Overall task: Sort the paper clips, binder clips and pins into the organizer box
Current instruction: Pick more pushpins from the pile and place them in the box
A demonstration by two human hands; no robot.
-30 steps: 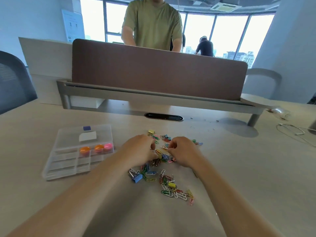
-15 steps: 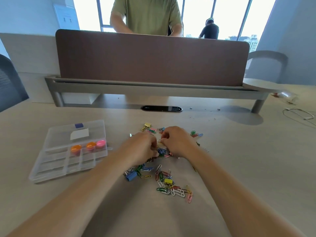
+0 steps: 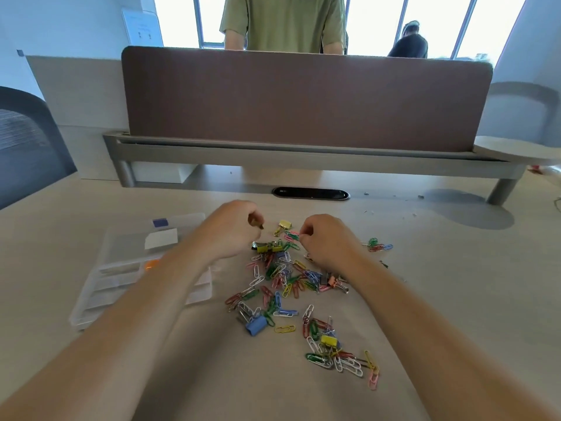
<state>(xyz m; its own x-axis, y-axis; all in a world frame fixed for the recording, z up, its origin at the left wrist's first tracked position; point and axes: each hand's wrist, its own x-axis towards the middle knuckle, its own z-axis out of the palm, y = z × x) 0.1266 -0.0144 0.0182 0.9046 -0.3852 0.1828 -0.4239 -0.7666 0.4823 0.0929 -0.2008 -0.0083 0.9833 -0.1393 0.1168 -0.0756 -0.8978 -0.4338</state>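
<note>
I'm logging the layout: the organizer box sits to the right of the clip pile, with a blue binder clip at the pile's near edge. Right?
Not quite: the head view shows the organizer box left of the clip pile. The blue binder clip is at its near edge.

Spread over the desk (image 3: pixel 440 299): a loose pile of paper clips (image 3: pixel 282 281), with binder clips (image 3: pixel 256 325) scattered among them. Left of the pile, partly hidden under the left forearm: the organizer box (image 3: pixel 121 268). Above the far edge of the pile: left hand (image 3: pixel 230 229) and right hand (image 3: pixel 324 238), close together. Behind everything, across the desk: a divider panel (image 3: pixel 303 98) on a raised shelf (image 3: pixel 303 159). Far left: an office chair (image 3: pixel 27 141).
</note>
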